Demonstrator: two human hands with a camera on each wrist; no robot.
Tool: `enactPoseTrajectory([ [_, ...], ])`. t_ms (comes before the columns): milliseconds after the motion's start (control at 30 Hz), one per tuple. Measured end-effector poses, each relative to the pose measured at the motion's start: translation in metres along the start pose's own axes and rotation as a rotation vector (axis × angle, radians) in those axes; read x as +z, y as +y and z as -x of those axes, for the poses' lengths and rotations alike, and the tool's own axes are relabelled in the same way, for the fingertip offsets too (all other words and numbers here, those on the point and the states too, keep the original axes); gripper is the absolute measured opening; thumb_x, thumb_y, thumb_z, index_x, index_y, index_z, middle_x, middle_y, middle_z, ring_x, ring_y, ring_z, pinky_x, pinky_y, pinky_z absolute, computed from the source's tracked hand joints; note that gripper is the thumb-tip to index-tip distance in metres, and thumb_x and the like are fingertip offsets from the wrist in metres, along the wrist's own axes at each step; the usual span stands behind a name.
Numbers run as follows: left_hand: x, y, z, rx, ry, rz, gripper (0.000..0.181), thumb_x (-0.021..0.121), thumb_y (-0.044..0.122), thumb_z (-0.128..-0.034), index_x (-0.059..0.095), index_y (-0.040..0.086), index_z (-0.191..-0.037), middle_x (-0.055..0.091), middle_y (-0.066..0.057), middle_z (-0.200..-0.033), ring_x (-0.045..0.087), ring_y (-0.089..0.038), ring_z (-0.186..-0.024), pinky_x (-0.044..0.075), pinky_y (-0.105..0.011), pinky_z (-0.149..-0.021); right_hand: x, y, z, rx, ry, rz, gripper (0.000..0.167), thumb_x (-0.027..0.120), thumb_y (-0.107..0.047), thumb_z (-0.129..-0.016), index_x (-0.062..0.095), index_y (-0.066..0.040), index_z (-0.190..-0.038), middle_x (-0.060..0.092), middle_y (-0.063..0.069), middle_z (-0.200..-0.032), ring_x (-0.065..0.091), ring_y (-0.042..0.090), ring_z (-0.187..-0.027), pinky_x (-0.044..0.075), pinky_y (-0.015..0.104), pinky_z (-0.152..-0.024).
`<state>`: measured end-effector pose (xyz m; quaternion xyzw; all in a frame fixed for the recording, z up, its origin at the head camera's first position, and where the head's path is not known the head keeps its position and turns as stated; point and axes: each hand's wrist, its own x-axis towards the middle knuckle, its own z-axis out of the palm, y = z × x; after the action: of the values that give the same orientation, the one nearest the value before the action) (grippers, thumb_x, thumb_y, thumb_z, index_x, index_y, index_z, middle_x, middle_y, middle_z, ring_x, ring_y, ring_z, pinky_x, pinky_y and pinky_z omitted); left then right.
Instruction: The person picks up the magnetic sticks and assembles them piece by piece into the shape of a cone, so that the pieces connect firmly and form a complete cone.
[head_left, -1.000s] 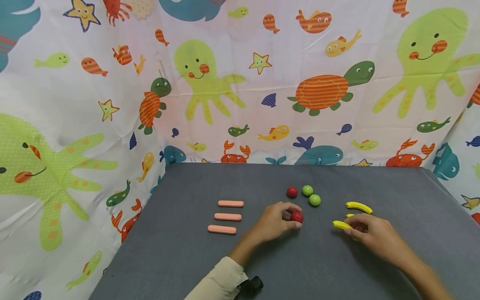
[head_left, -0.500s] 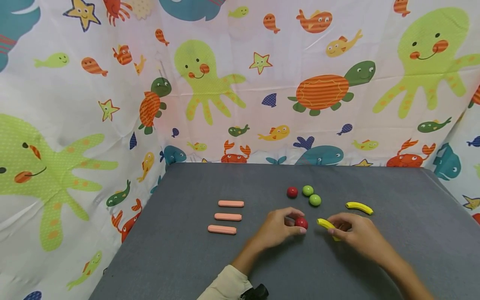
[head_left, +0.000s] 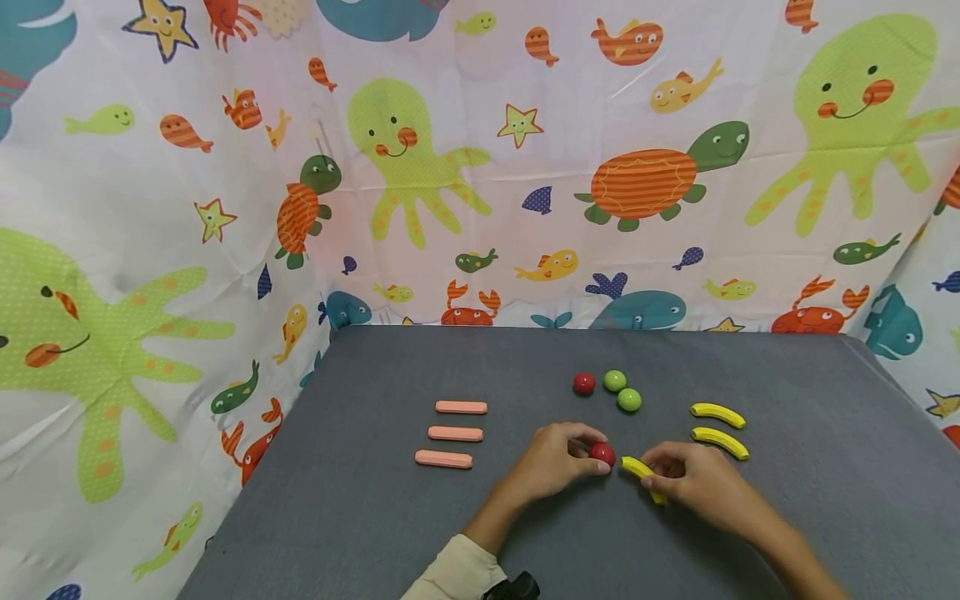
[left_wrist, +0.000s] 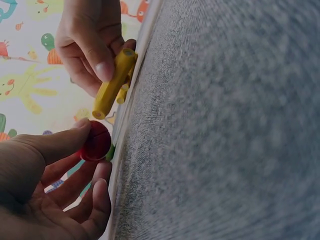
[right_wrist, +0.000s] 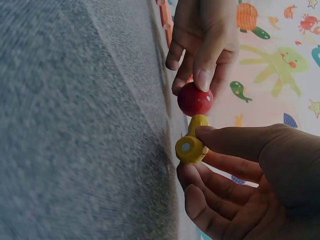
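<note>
My left hand (head_left: 551,462) pinches a glossy red ball (head_left: 603,454) between thumb and fingers, low over the grey table. Close to its right, my right hand (head_left: 701,479) holds a yellow toy banana (head_left: 633,466), slanting with its upper end toward the ball. A small gap separates the two in the head view. Seen from the right wrist, the red ball (right_wrist: 195,99) appears just beyond the banana (right_wrist: 188,148); from the left wrist, the banana (left_wrist: 115,82) angles down toward the ball (left_wrist: 96,142). Whether they touch, I cannot tell.
Behind the hands sit another red ball (head_left: 584,383) and two green balls (head_left: 629,400). Two more toy bananas (head_left: 720,442) lie at the right. Three pink sausage-like sticks (head_left: 455,433) lie in a column at the left. A printed curtain (head_left: 465,167) hangs behind the table.
My right hand has carried its banana left and toward me, uncovering the second banana on the table. My left hand has shifted slightly right and nearer with the red ball.
</note>
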<state>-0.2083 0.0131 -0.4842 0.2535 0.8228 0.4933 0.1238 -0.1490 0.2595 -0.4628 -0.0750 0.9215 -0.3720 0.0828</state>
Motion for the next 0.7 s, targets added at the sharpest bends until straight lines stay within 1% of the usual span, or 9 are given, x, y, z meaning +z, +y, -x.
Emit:
enactPoseTrajectory([
  [100,-0.0003,0.0006,0.0006,0.002,-0.003,-0.014,0.035,0.089,0.019,-0.0883,0.079,0.014,-0.121,0.077,0.009,-0.106,0.065,0.004,-0.085,0.052,-0.018,-0.076,0.0026,-0.0002,-0.0008,0.009,-0.016,-0.006,0.019,0.083,-0.023,-0.093,0.077,-0.012,-0.107,0.065,-0.004,-0.082,0.058,0.012,-0.074,0.046,0.026,-0.061],
  [233,0.0004,0.001,0.001,0.009,-0.015,-0.022,0.035,0.089,0.019,-0.0877,0.08,0.013,-0.12,0.077,0.008,-0.104,0.064,0.005,-0.081,0.05,-0.017,-0.073,0.0055,-0.0015,-0.0012,0.0,-0.021,0.001,0.018,0.083,-0.022,-0.093,0.077,-0.012,-0.106,0.066,-0.005,-0.081,0.058,0.01,-0.073,0.047,0.025,-0.062],
  [367,0.002,-0.0002,0.0008,0.002,-0.028,-0.032,0.034,0.089,0.019,-0.0874,0.08,0.014,-0.12,0.076,0.01,-0.101,0.063,0.005,-0.079,0.05,-0.017,-0.071,0.0069,-0.0025,-0.0015,-0.007,-0.024,0.006,0.017,0.082,-0.021,-0.093,0.077,-0.011,-0.105,0.065,-0.005,-0.081,0.058,0.01,-0.072,0.046,0.025,-0.062],
  [567,0.0029,-0.0013,0.0006,0.001,-0.032,-0.038,0.035,0.09,0.017,-0.0871,0.08,0.012,-0.121,0.075,0.009,-0.103,0.061,0.004,-0.078,0.049,-0.017,-0.07,0.0078,-0.0025,-0.0018,-0.002,-0.024,0.008,0.016,0.083,-0.022,-0.093,0.077,-0.012,-0.104,0.065,-0.005,-0.08,0.058,0.01,-0.072,0.046,0.025,-0.061],
  [700,0.003,-0.0019,0.0006,0.0,-0.039,-0.037,0.036,0.089,0.016,-0.0873,0.079,0.011,-0.121,0.074,0.007,-0.104,0.061,0.004,-0.078,0.05,-0.017,-0.071,0.0085,-0.0032,-0.003,-0.009,-0.021,0.035,0.015,0.082,-0.024,-0.094,0.077,-0.013,-0.103,0.065,-0.006,-0.08,0.057,0.009,-0.072,0.046,0.025,-0.062],
])
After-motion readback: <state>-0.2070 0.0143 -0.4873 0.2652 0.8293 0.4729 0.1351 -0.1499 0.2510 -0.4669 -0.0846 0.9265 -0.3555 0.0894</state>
